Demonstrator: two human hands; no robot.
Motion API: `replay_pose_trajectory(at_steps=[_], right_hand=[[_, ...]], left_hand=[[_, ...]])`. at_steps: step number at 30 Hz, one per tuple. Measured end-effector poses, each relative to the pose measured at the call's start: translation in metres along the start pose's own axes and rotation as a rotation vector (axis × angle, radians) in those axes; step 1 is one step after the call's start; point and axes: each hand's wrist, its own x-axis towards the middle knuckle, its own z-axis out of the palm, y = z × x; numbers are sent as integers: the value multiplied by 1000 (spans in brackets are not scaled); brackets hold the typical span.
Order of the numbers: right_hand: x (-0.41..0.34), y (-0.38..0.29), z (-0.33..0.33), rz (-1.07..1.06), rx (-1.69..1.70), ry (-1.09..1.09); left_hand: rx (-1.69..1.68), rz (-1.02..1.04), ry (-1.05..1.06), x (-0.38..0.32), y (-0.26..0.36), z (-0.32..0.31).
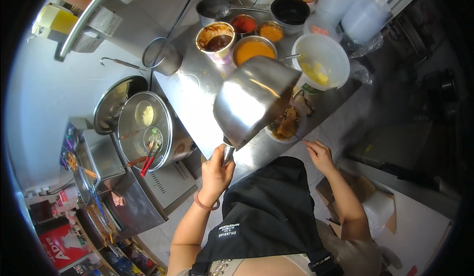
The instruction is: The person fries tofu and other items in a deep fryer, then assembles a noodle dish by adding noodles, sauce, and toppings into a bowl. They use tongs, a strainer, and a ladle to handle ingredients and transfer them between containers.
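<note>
My left hand [216, 172] grips the handle of a steel saucepan [251, 94]. The pan is tipped on its side, its mouth facing down to the right over a pale bowl [284, 141]. In that bowl lies noodle-like food [287, 124] with brown and orange pieces. My right hand [319, 155] pinches a thin utensil [298, 138] whose far end reaches into the bowl; its tip is hidden in the food. The pan's inside is mostly out of sight, and it covers part of the steel table [192, 105].
Behind the pan stand a tub of dark sauce [203, 47], a bowl of orange liquid [255, 52] and a white bucket [339, 59] with yellow pieces. To the left is a large steel pot [168, 128] holding strainer baskets and red-handled tongs [149, 161], its lid [107, 105] leaning behind.
</note>
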Motion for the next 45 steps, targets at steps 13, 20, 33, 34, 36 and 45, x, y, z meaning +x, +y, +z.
replay_pose_trajectory(at_steps=[13,20,33,34,36,45], right_hand=[[78,-47,31,27,227,-211],[247,-239,285,-643,-114,-666],[335,-292,403,-256,-291,-1328],[337,-293,403,-271,-296,-1310],[340,-271,428,-723,-373,-1018],[335,-314,392,-73,-176,-1445]], left_hand=[[-1176,-861,235,-95,-89,6],[-1257,-1158,638,-216,-126,-22],[-1351,-1226,669,-237,-166,-32],[-1360,-1231,666,-235,-165,-36],[-1366,-1232,643,-234,-164,-42],[-1383,-1245,662,-238,-165,-35]])
